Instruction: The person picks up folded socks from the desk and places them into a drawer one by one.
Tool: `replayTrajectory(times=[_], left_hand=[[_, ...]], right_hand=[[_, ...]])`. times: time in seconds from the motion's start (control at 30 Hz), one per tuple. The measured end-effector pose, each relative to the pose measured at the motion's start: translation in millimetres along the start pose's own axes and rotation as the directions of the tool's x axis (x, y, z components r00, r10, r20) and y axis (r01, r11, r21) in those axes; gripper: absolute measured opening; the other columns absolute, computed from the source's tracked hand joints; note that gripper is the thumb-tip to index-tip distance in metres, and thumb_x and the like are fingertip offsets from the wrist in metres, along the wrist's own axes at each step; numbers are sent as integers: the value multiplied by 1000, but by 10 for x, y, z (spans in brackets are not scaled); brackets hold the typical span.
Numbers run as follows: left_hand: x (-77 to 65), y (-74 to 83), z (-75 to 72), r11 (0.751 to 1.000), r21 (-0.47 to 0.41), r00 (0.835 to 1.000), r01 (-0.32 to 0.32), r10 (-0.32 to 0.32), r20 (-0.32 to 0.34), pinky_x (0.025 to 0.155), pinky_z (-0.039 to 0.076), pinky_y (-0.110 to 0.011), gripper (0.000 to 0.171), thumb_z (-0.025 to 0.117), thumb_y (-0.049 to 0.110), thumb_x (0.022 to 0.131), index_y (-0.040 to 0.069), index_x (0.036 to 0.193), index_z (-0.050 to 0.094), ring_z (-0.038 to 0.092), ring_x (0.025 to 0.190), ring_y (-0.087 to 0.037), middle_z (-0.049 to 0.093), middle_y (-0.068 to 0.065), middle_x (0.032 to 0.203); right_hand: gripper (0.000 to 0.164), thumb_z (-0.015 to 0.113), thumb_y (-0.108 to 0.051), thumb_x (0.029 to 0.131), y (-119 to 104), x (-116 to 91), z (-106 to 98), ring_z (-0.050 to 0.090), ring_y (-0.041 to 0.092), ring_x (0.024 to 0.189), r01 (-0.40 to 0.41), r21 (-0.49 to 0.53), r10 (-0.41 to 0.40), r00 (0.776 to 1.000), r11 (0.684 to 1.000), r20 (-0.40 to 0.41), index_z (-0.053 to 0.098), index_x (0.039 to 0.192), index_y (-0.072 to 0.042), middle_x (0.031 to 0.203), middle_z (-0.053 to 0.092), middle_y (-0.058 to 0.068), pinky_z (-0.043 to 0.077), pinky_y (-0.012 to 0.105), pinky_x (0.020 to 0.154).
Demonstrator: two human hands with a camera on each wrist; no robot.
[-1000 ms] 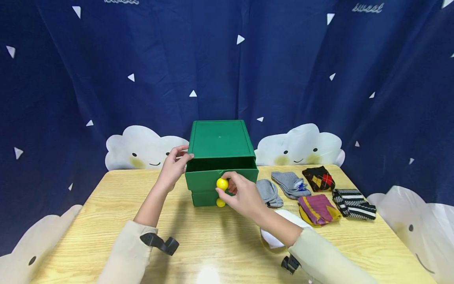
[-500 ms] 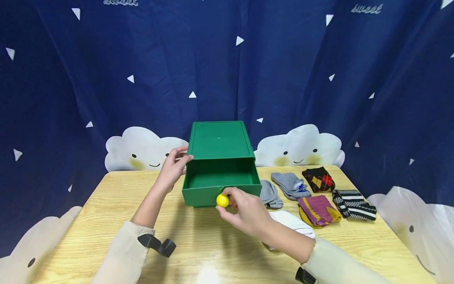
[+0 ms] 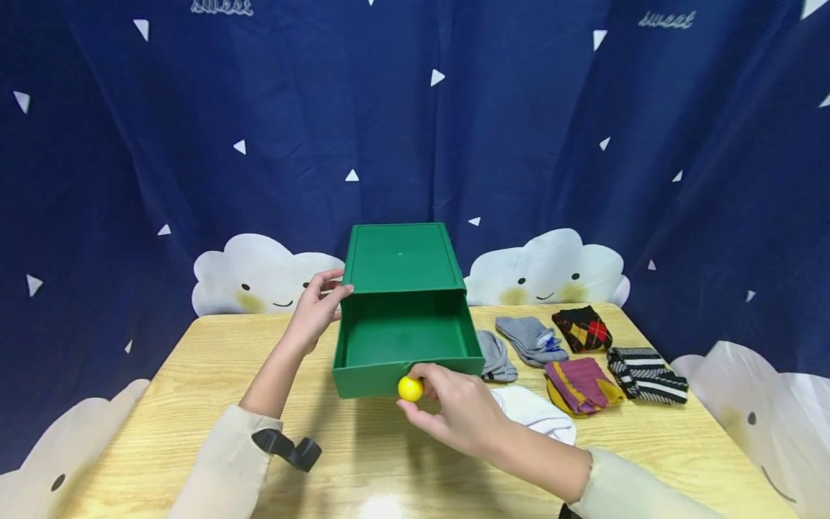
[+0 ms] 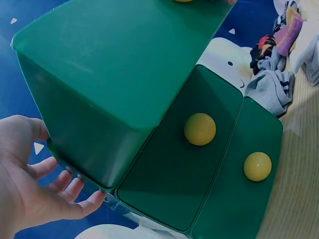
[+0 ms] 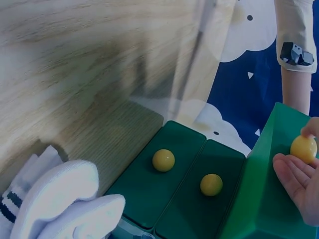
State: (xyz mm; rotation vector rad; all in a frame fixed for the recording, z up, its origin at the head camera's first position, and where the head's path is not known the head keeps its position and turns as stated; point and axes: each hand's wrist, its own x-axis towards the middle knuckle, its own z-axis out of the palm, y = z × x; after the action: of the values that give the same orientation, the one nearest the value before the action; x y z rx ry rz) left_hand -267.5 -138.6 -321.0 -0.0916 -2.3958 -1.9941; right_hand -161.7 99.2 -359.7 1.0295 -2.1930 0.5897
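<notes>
A green drawer cabinet stands at the back middle of the table. Its top drawer is pulled well out, and the inside shows bare. My right hand pinches the round yellow knob on that drawer's front between thumb and fingers. Against the cabinet's left side, near the front corner, rests my left hand with fingers spread. In the left wrist view two lower drawers are closed, each with a yellow knob: the middle knob and the bottom knob.
Right of the cabinet lie folded socks: grey socks, more grey socks, argyle socks, purple-and-yellow socks, black-and-white socks and white socks. A blue curtain with clouds hangs behind the wooden table.
The top drawer has slid out toward me, from slightly open to mostly open, with my right hand on its knob. My left hand has stayed at the cabinet's side.
</notes>
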Motion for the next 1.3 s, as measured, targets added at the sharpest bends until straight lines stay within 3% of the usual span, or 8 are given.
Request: replayTrajectory(times=[0.87,0.97,1.17,1.3], left_hand=[[9,-13,0,1000,-14,1000,5,-5,10,96,43,-44,52,49,24,95,11,143,32,44,121,-30,37,-18,135],[5,-11,2,1000,-16,1000,7,-6,10,96,43,-43,52,49,24,95,11,143,32,44,121,-29,38,-18,134],[-3,-10,-10,1000,-13,1000,3,-3,4,94,44,-42,52,49,24,95,11,143,33,45,119,-28,38,-17,134],[0,-16,-8,1000,-20,1000,3,-3,6,94,44,-41,52,50,24,95,12,143,33,44,119,-28,37,-17,134]], right_hand=[[28,76,-30,76,-64,6,-133,58,-1,66,12,22,-12,1000,1000,22,61,95,-15,81,67,-8,47,10,60],[23,74,-29,78,-81,27,-188,58,-2,65,36,22,-36,999,999,-4,63,93,-16,80,68,-9,45,9,59],[14,67,-26,85,-86,115,-316,45,-6,51,61,77,-57,997,995,-58,64,92,-15,68,62,-9,33,3,49],[16,62,-29,89,-45,169,-399,47,-4,48,65,87,-55,993,994,-106,65,90,-13,65,61,-7,36,5,48]])
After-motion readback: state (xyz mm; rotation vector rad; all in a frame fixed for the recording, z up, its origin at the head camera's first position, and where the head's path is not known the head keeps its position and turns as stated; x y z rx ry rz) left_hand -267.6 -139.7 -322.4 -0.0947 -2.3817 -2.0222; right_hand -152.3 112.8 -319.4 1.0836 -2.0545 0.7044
